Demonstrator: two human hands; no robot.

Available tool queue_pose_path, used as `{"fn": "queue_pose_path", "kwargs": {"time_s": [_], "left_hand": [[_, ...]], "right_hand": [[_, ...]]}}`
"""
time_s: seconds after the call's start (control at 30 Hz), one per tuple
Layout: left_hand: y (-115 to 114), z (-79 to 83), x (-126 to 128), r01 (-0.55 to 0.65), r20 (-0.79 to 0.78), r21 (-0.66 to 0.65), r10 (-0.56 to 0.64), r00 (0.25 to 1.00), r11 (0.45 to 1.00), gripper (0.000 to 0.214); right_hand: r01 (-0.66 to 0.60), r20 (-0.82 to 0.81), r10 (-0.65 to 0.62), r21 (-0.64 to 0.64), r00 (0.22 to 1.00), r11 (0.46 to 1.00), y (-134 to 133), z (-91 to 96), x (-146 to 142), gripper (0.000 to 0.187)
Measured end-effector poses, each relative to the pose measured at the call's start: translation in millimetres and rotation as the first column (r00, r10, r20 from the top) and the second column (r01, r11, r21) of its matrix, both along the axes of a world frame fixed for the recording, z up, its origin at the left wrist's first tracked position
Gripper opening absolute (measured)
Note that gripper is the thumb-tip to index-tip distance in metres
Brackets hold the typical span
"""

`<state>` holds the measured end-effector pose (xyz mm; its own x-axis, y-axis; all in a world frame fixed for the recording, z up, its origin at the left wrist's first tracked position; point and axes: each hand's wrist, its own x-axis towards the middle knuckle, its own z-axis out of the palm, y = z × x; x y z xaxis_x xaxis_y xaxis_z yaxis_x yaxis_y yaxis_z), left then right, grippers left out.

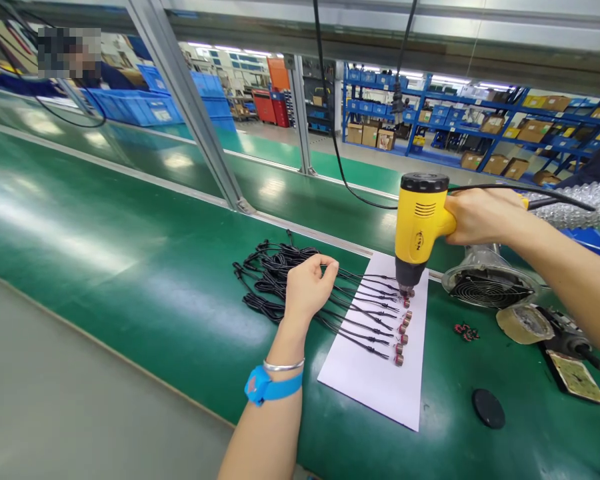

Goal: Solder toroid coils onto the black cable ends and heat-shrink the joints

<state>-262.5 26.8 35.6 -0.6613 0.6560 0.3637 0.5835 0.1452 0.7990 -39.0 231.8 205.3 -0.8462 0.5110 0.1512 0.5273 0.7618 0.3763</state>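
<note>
My right hand (487, 215) is wrapped round the handle of a yellow heat gun (420, 217), its dark nozzle pointing down over the upper part of a white sheet (375, 393). Thumb and forefinger of my left hand (311, 283) are pinched together at a black cable (357, 274) above a coiled bundle of black cables (267, 283). Several stripped cable ends (383, 355) lie side by side on the sheet. Beside them stands a row of small copper-coloured round parts (399, 360) with red edges. The nozzle hides some of the farthest ends.
Right of the sheet lie small red parts (466, 332), a black disc (489, 408), a roll of tape (525, 325) and a fume hood (490, 283) with a hose. A metal post (190, 107) rises behind the bench. Another person (113, 70) is at the far left.
</note>
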Motion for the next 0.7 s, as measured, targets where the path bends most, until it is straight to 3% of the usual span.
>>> {"fn": "queue_pose_path", "kwargs": {"time_s": [0.3,0.53,0.7], "left_hand": [[1.6,-4.3,1.8,0.01,-0.001,-0.011,-0.01,1.0,1.0,0.023],[2.6,-5.5,0.1,0.009,0.002,-0.007,-0.009,1.0,1.0,0.023],[2.7,-7.6,-1.3,0.009,0.002,-0.003,-0.009,1.0,1.0,0.023]], "right_hand": [[-0.224,0.008,0.23,-0.201,0.973,0.954,-64.0,-7.6,13.8,0.023],[-0.116,-0.075,0.11,-0.084,0.991,0.99,-65.2,0.2,16.5,0.019],[-0.191,-0.03,0.188,-0.14,0.982,0.972,-64.8,2.0,22.6,0.02]]}}
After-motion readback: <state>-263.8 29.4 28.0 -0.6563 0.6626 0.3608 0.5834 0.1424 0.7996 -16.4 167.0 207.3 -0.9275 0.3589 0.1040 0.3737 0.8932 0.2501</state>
